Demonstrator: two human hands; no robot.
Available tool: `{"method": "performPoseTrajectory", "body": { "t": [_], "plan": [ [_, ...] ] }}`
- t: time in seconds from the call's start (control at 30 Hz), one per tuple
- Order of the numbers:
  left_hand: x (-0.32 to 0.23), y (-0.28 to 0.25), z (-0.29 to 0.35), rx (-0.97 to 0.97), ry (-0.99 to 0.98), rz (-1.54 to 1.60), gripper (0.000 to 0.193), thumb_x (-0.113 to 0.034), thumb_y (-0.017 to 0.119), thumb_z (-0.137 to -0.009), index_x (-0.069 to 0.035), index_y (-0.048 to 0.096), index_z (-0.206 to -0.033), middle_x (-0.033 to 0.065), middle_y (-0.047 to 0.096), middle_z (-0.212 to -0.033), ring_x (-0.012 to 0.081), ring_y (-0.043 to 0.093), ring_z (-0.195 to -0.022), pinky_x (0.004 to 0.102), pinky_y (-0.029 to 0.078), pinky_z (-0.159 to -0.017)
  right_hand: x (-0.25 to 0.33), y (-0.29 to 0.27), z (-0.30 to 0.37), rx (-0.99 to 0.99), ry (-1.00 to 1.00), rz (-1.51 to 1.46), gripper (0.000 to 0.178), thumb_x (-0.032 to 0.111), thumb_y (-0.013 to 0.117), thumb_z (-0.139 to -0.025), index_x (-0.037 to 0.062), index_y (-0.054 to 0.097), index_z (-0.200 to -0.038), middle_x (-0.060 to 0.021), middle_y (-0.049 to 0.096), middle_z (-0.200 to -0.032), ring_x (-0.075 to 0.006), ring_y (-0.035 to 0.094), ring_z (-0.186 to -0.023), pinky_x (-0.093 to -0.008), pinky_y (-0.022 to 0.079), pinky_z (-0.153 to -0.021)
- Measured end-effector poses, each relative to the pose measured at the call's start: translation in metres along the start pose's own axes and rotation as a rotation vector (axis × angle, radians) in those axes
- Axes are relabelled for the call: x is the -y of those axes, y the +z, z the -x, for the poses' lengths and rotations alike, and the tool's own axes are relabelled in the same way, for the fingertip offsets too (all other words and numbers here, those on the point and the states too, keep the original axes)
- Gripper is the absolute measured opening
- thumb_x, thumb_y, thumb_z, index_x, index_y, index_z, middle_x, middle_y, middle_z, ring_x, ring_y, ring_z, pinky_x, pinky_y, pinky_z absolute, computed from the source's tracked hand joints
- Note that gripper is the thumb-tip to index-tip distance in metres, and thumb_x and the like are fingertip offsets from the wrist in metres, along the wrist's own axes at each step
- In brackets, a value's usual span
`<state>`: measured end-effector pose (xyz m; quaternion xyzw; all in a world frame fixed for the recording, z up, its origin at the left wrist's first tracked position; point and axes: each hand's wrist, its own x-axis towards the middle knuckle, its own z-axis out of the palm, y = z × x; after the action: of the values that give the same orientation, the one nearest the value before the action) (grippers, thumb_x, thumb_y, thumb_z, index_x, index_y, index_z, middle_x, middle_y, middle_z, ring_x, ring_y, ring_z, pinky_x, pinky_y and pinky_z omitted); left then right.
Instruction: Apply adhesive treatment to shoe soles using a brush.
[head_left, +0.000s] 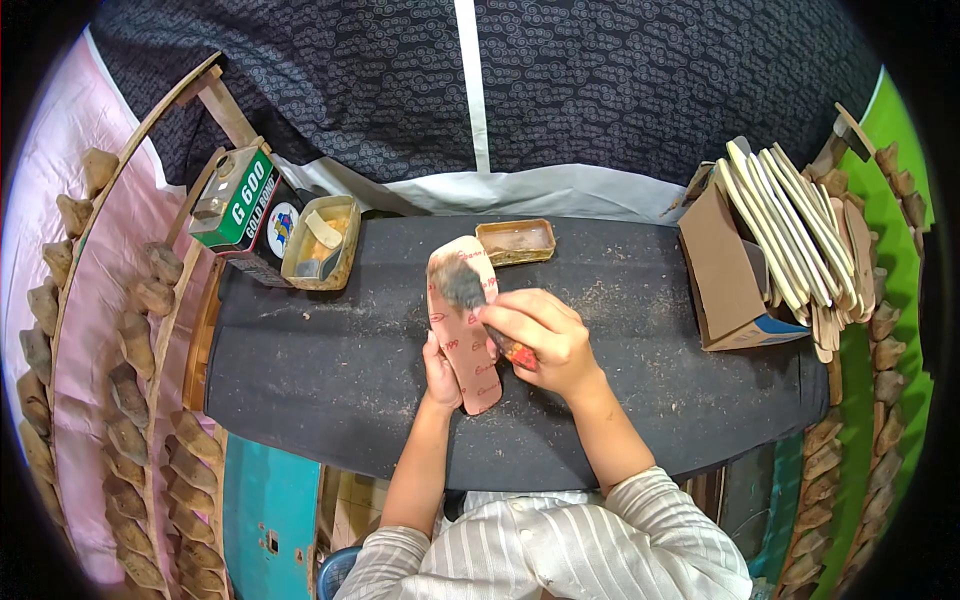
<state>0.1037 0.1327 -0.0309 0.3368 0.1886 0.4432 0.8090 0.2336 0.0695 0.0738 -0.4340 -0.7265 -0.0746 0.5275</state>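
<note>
My left hand grips a pinkish-tan insole by its left edge and from beneath, above the dark table. Red marks are printed across the insole's upward face. In my right hand is a brush, its wide dark bristles against the upper part of the insole and somewhat blurred. A red-and-yellow patch shows on the handle end below my fingers. Just beyond the insole's top end lies a small shallow rectangular tray holding a pale liquid.
A green, white and black metal can stands at the far left, beside a yellowish tub holding scraper-like pieces. At the right, a cardboard box holds many upright insoles. Racks of wooden shoe lasts flank the black-covered table.
</note>
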Motion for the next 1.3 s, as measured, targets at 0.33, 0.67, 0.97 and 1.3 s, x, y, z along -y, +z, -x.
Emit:
{"method": "performPoseTrajectory", "body": {
  "t": [0.33, 0.67, 0.97, 1.3],
  "plan": [
    [0.005, -0.015, -0.002, 0.208, -0.008, 0.014, 0.076, -0.065, 0.029, -0.084, -0.003, 0.046, -0.124, 0.0122, 0.059, -0.101, 0.0217, 0.059, -0.081, 0.0332, 0.049, -0.071, -0.008, -0.007, 0.003, -0.145, 0.048, 0.128, 0.042, 0.006, 0.072, -0.058, 0.005, 0.065, -0.099, -0.0104, 0.062, -0.097, -0.0284, 0.062, -0.084, -0.0358, 0.052, -0.073],
    [-0.006, 0.002, 0.001, 0.056, 0.017, -0.064, 0.075, -0.065, 0.027, -0.085, -0.002, 0.047, -0.121, 0.012, 0.058, -0.098, 0.0224, 0.057, -0.079, 0.0357, 0.048, -0.071, -0.008, -0.008, 0.006, 0.031, 0.046, -0.07, 0.037, 0.005, 0.072, -0.058, 0.0062, 0.066, -0.094, -0.0091, 0.063, -0.089, -0.0261, 0.063, -0.077, -0.0346, 0.052, -0.07],
    [-0.007, 0.005, 0.001, 0.048, 0.004, -0.005, 0.076, -0.067, 0.028, -0.084, -0.002, 0.045, -0.122, 0.0106, 0.057, -0.098, 0.0224, 0.056, -0.078, 0.0339, 0.046, -0.067, -0.011, -0.008, 0.004, -0.056, 0.068, 0.089, 0.039, 0.003, 0.071, -0.057, 0.0072, 0.066, -0.096, -0.0088, 0.063, -0.093, -0.0264, 0.063, -0.081, -0.034, 0.052, -0.073],
    [0.006, -0.028, -0.006, 0.305, -0.092, 0.152, 0.073, -0.065, 0.029, -0.086, -0.007, 0.04, -0.128, 0.0118, 0.056, -0.103, 0.0235, 0.057, -0.083, 0.0383, 0.047, -0.071, -0.011, -0.006, 0.004, -0.103, 0.154, 0.151, 0.041, -0.002, 0.068, -0.059, 0.0073, 0.065, -0.1, -0.01, 0.063, -0.097, -0.0274, 0.063, -0.087, -0.0344, 0.052, -0.076]
  ]
}}
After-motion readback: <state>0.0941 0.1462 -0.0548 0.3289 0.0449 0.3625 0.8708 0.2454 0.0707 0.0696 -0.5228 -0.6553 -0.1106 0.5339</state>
